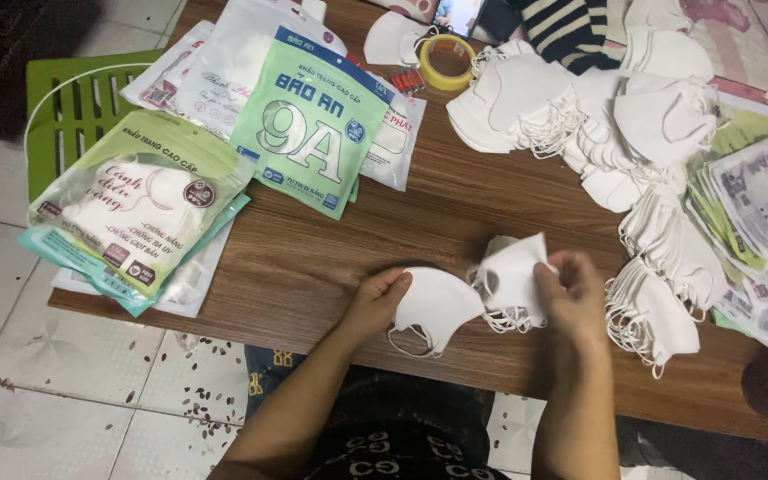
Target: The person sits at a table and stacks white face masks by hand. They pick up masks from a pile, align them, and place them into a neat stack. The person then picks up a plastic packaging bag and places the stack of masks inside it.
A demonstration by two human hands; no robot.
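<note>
My left hand [375,300] pinches the left edge of a folded white face mask [437,305], which hangs just over the brown wooden table [331,258] with its ear loops dangling. My right hand [571,289] grips a small bundle of several white masks [513,276] right beside it, the two nearly touching. Both hands sit near the table's front edge, at its middle.
Heaps of loose white masks [597,116] cover the table's right and back. Filled green and white packets [308,120] [131,209] lie at the left, flat empty packets [762,204] at the right. A yellow tape roll [444,60] sits at the back. A green plastic stool [68,111] stands at the left.
</note>
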